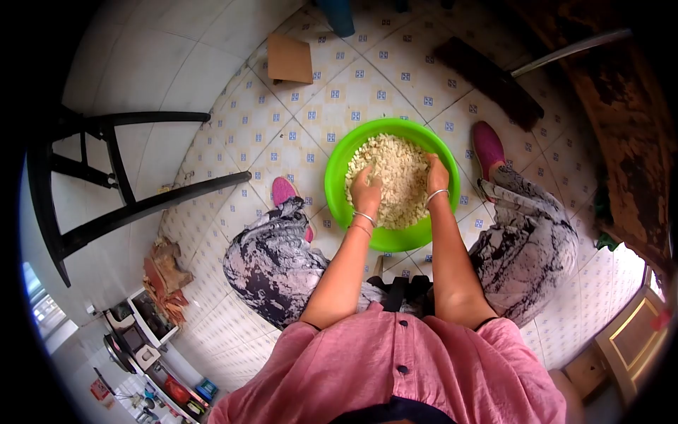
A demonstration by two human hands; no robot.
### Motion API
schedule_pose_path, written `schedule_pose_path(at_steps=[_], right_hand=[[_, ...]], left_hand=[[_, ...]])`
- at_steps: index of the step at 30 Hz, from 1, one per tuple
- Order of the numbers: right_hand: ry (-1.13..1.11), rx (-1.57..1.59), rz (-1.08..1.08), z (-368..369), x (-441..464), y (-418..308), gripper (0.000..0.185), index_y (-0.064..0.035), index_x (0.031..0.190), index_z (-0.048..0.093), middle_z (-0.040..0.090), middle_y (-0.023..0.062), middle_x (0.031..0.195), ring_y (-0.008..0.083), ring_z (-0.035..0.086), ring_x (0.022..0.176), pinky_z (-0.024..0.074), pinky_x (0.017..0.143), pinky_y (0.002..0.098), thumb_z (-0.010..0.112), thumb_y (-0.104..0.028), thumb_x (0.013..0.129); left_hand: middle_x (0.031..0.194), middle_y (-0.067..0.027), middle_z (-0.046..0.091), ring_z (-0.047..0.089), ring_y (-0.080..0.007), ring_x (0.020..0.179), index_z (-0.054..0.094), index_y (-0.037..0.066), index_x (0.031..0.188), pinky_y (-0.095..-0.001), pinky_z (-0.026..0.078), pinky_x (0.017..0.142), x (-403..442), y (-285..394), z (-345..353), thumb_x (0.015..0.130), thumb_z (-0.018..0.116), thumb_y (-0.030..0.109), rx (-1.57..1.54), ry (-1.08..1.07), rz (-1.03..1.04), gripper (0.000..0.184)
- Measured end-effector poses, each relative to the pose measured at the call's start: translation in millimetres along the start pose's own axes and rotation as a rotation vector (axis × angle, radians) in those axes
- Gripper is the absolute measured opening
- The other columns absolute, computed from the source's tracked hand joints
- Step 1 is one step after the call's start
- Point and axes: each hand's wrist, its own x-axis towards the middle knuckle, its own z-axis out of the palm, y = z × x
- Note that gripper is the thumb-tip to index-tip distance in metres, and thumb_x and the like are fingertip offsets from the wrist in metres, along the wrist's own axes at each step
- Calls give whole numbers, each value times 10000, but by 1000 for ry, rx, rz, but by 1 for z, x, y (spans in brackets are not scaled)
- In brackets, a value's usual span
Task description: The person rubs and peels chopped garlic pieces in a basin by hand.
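Observation:
A round bright green basin (pixel 337 212) stands on the floor between my feet, holding a heap of small pale chopped pieces (pixel 399 177) whose exact kind I cannot make out. Both hands are inside it. My left hand (pixel 366 189) lies in the left part of the heap, thumb apart from the fingers, with the fingertips partly sunk among the pieces. At the right inner wall, my right hand (pixel 437 175) curves open against the edge of the heap, its fingertips partly hidden. Each wrist wears a silver bangle.
A black metal frame (pixel 152 208) juts in from the left. Beyond the basin lie a brown cardboard piece (pixel 289 59) and a dark broom (pixel 491 83) on the tiled floor (pixel 360 74). A wooden stool (pixel 632 339) is at lower right, and cluttered shelves (pixel 152 353) at lower left.

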Motion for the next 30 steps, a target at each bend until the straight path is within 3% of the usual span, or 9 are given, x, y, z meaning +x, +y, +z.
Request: schedule_pose_path(at_steps=[5,7,10,15,19,22,23,25,30], right_hand=[[34,38,133,7,18,5,532,41,1144,513,510,176,1179,265,473,1075,328,922,316,417,-395,854],[18,9,172,11,20,4,531,38,1153,508,507,178,1184,262,470,1081,330,920,317,415,-392,855],[-47,12,250,20,20,-5,535,38,1159,502,504,174,1190,265,469,1082,333,918,323,415,-393,853],[-34,-75,93,36,19,-18,504,53,1054,554,554,210,1084,292,516,988,360,865,344,421,-388,849],[-43,-153,61,51,8,-32,419,19,927,611,618,139,892,233,557,816,412,768,321,473,-368,847],[-62,185,-47,67,6,-25,258,-3,893,627,612,55,751,105,529,642,437,588,247,553,-241,827],[-64,190,-50,68,9,-12,258,-3,893,627,612,55,751,105,529,642,437,588,247,553,-241,827],[-48,328,56,74,-7,-25,219,-12,845,628,595,45,715,95,515,606,433,556,238,547,-214,828],[-87,173,-64,70,-40,-34,156,-18,865,621,588,23,732,79,504,606,429,551,214,533,-127,798]], left_hand=[[1222,-157,480,452,-284,1128,436,39,1231,-345,337,955,49,7,1,857,499,261,-64,93,36,440],[1230,-151,471,442,-274,1134,445,49,1225,-347,331,956,60,23,2,872,474,281,-228,-64,-13,424],[1197,-138,493,456,-283,1105,476,58,1190,-353,331,949,62,31,21,890,424,309,-93,-118,-18,395],[1073,-157,558,504,-286,1017,559,32,1054,-355,363,889,73,43,33,888,397,337,102,-122,68,383],[977,-155,588,543,-265,923,573,17,972,-347,404,801,67,50,40,871,432,333,111,-189,-14,360],[842,-96,584,545,-190,754,555,24,894,-305,431,664,58,48,49,845,474,276,-222,-136,-113,270],[842,-96,584,545,-190,754,555,24,894,-305,431,664,54,49,47,845,474,276,-220,-134,-107,270],[836,-62,549,528,-163,760,532,40,918,-295,438,658,47,48,43,844,471,226,-654,-180,-278,209],[921,-49,533,529,-134,787,499,80,972,-271,463,669,26,57,27,852,438,172,-911,-153,-262,162]])
